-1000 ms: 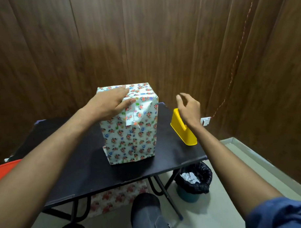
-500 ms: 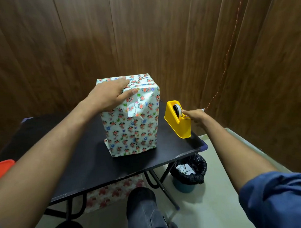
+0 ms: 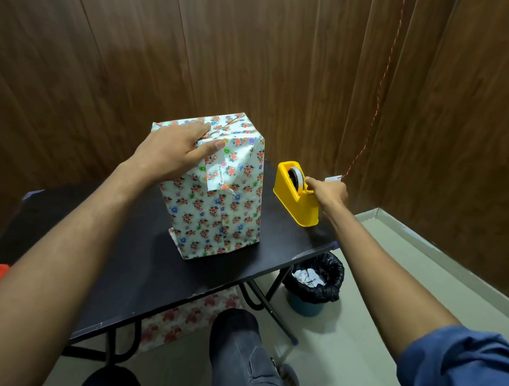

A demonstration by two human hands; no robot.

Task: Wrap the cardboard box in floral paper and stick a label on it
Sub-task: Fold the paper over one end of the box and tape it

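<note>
Tape is what I judge the coming move to turn on, and it lies to the right of the wrapped box point(image 3: 215, 188), well apart from the paper flap it has to fix. My left hand point(image 3: 171, 149) lies spread over the near top edge of the box, its fingers point(image 3: 200, 128) straight and released, the thumb pressing a folded flap point(image 3: 216, 172) down the front face. My right hand point(image 3: 329, 191) is at the near end of the yellow tape dispenser point(image 3: 296, 197); its fingers curl in at the cutter, probably pinching the tape end, though I cannot tell that for sure from here. The box stands upright on the black bench point(image 3: 134, 269), long axis vertical, near the middle. The dispenser sits by the right edge, its length running toward me. So the right hand is nearer the tape, and the strip must travel leftward to the flap. Counted: one box, one dispenser with one roll point(image 3: 295, 177), one bin point(image 3: 314, 283) on the floor. I see no separate label yet.
</note>
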